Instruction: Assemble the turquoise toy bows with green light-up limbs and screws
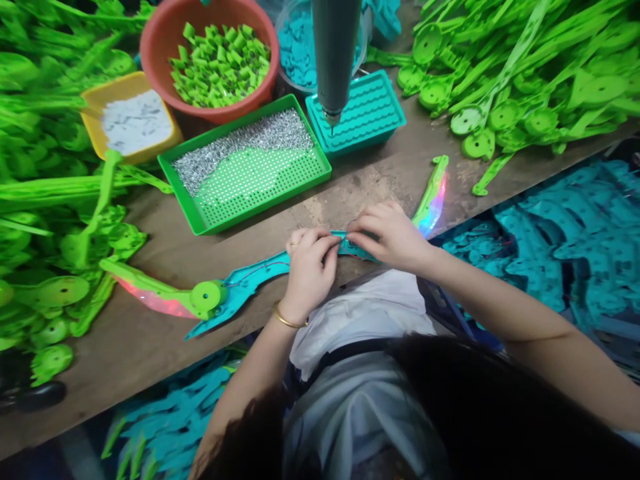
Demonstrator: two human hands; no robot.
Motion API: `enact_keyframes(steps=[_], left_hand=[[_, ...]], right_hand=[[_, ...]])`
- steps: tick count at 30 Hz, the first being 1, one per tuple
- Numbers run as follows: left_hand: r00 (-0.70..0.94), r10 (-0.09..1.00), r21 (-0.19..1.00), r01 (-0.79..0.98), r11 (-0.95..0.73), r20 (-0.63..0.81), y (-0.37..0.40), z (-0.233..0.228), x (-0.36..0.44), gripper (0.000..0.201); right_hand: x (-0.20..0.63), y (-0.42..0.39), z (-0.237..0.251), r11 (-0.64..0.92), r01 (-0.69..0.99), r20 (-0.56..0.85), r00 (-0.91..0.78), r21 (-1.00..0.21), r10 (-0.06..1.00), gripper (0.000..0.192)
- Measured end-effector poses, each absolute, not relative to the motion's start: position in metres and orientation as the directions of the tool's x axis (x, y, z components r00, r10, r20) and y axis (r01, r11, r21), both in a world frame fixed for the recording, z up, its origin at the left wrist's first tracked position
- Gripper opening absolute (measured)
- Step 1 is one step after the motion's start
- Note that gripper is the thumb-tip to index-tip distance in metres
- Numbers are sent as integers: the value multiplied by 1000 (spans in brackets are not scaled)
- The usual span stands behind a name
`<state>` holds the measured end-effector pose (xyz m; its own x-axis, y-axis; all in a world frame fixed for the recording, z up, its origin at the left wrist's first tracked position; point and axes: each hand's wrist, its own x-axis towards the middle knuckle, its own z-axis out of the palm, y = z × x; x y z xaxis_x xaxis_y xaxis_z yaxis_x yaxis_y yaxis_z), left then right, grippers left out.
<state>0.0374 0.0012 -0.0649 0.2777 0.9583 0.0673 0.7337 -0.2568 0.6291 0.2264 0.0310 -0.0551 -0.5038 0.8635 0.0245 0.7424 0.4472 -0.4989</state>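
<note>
The teal toy piece [250, 283] vanishes under both hands — the hanging screwdriver [334, 53] is cut off above.

A green tray [200, 220] of screws sits beside a red bowl [155, 40].

Toy assembly workshop: plastic part heaps [525, 73], screw tray [245, 167], hanging screwdriver [334, 60].

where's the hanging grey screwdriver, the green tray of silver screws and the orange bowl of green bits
hanging grey electric screwdriver [334, 53], head view, on its barrel
green perforated tray of silver screws [200, 223], head view, on its front rim
orange round bowl of green plastic bits [160, 40], head view, on its left wall
</note>
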Motion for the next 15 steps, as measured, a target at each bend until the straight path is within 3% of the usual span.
enact_keyframes(steps=[3, 8, 12, 15], left_hand=[[270, 959, 640, 723, -259, 82, 0, -66, 37, 15], [265, 960, 654, 710, -260, 93, -1, -68, 38, 12], [261, 961, 640, 723, -260, 96, -1, -68, 39, 10], [257, 961, 635, 727, -262, 102, -1, -69, 40, 10]], right_hand=[[221, 38, -57, 354, 776, -35, -434, -521, 900, 22], [216, 40, -57, 351, 838, -52, -408, -418, 912, 20], [221, 43, -51, 326, 758, -139, -477, -565, 868, 16], [221, 48, -46, 260, 748, -225, -479, -610, 849, 13]])
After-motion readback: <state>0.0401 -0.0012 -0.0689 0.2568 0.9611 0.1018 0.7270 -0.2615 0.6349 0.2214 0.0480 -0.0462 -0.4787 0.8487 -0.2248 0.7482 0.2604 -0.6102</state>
